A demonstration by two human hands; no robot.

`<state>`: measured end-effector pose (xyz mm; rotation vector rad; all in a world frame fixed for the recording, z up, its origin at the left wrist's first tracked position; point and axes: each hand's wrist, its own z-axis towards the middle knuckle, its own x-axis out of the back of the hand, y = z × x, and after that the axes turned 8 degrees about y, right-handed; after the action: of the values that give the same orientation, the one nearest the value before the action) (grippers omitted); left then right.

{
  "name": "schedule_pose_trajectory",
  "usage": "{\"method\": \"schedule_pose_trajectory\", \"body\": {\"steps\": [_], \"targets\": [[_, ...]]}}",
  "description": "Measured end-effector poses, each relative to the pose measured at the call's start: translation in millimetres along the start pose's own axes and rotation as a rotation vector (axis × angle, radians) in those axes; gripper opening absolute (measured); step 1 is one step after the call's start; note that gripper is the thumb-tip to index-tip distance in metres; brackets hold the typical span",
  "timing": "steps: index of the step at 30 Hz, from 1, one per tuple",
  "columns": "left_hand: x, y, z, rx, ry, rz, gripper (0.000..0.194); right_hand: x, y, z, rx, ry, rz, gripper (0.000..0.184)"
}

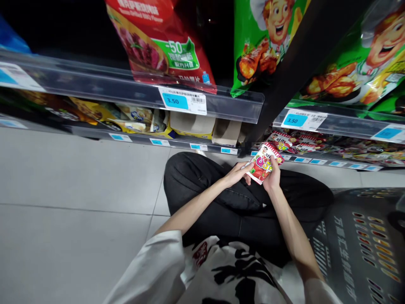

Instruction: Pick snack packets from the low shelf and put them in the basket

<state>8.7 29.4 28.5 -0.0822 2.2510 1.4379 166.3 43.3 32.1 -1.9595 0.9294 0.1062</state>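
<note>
Ngl, from here the left hand [236, 175] and right hand [272, 178] just pinch that strawberry packet [260, 165], so one slack thumb could drop it beside the bottom shelf [180, 145].

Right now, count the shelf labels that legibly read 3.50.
2: one label beneath the red bag, left of the dark upright; another label beneath the green bag right of it. Other labels, unreadable here, may match.

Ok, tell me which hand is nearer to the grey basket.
Right. The right hand holds the packet on the side toward the grey basket, apart from it; the left hand holds the packet's opposite side, farther away.
</note>
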Motion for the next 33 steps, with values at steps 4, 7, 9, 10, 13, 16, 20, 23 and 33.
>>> {"method": "schedule_pose_trajectory", "body": {"steps": [4, 7, 9, 10, 13, 16, 20, 23, 33], "targets": [[-0.7, 1.7, -0.4, -0.003, 0.002, -0.008, 0.075, -0.4, 0.8, 0.1, 0.01, 0.024, 0.007, 0.044], [-0.8, 1.4, -0.2, 0.001, 0.005, -0.012, 0.077, 1.1, 2.1, 2.1, 0.025, 0.021, -0.01, 0.046], [-0.6, 0.7, 0.1, 0.004, 0.01, -0.01, 0.078, 2.1, 2.7, 3.3, 0.032, 0.014, -0.019, 0.047], [-0.5, 0.4, 0.3, 0.003, 0.011, -0.009, 0.077, 2.5, 2.9, 3.6, 0.034, 0.013, -0.023, 0.047], [0.1, -0.8, 0.9, 0.003, 0.011, -0.006, 0.075, 2.9, 2.9, 3.9, 0.04, 0.015, -0.024, 0.047], [0.6, -2.0, 1.8, 0.006, 0.018, -0.003, 0.077, 2.7, 2.2, 3.6, 0.041, 0.002, -0.033, 0.046], [0.9, -3.0, 2.3, 0.009, 0.02, -0.002, 0.077, 1.4, 1.4, 2.6, 0.033, 0.003, -0.003, 0.046], [1.2, -3.0, 2.3, 0.011, 0.01, -0.01, 0.076, 0.6, 1.1, 2.1, 0.031, 0.012, 0.009, 0.046], [2.4, -5.6, 4.0, 0.027, -0.003, -0.035, 0.077, 2.7, 2.0, 3.5, 0.021, 0.013, -0.018, 0.041]]}}
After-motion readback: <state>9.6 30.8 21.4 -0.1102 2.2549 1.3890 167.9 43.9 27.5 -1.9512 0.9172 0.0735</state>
